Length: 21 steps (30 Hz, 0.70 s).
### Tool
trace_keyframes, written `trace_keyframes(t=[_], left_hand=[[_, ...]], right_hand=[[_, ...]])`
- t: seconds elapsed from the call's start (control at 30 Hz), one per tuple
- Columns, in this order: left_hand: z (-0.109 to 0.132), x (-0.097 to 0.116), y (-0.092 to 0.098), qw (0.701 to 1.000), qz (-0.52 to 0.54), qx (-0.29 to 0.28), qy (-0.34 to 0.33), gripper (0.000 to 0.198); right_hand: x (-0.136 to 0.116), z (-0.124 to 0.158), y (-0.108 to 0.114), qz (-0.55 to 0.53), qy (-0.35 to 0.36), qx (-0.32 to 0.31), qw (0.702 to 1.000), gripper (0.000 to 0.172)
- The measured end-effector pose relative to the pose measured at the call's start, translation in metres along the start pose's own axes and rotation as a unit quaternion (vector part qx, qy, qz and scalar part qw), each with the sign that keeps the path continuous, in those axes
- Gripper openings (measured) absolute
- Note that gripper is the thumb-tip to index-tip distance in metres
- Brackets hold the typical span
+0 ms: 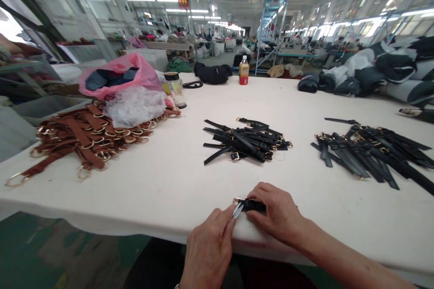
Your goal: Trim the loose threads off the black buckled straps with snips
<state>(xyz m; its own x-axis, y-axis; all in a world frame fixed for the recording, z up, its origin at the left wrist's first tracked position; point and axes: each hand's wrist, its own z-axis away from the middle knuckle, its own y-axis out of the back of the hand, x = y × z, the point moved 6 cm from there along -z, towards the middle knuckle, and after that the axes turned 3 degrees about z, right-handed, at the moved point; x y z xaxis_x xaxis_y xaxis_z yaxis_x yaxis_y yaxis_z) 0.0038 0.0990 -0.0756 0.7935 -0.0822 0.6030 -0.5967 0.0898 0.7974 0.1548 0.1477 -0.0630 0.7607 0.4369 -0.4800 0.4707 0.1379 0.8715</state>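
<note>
Near the front edge of the white table (162, 189), my left hand (212, 244) is closed on a small metal tool (238, 210) whose pointed tip rests against a black strap. My right hand (276, 211) pinches that black strap (255, 206), with its gold buckle (236, 200) pointing left, beside the tool. Most of the tool is hidden in my left fingers. Beyond my hands lies a loose pile of black buckled straps (251, 140). Another black strap pile (373, 149) spreads out at the right.
Brown straps with gold rings (81, 133) are heaped at the left, under a clear plastic bag (135, 104) and a pink bag (145, 72). A jar (175, 90), a bottle (243, 71) and black rolls (213, 73) stand or lie at the far edge.
</note>
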Motion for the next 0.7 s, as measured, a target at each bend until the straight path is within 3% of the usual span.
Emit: trace_keyframes(t=[0.3, 0.5, 0.7], left_hand=[[0.000, 0.004, -0.002, 0.997, -0.070, -0.014, -0.010, 0.037], [0.001, 0.005, -0.003, 0.995, -0.093, -0.008, -0.025, 0.039], [0.001, 0.006, -0.003, 0.995, -0.093, -0.008, -0.031, 0.038]], right_hand=[[0.012, -0.002, -0.003, -0.016, -0.024, -0.005, 1.000, 0.010], [0.001, -0.002, 0.001, 0.033, 0.031, 0.007, 0.999, 0.008], [-0.004, -0.002, -0.005, 0.041, 0.085, 0.021, 0.995, 0.021]])
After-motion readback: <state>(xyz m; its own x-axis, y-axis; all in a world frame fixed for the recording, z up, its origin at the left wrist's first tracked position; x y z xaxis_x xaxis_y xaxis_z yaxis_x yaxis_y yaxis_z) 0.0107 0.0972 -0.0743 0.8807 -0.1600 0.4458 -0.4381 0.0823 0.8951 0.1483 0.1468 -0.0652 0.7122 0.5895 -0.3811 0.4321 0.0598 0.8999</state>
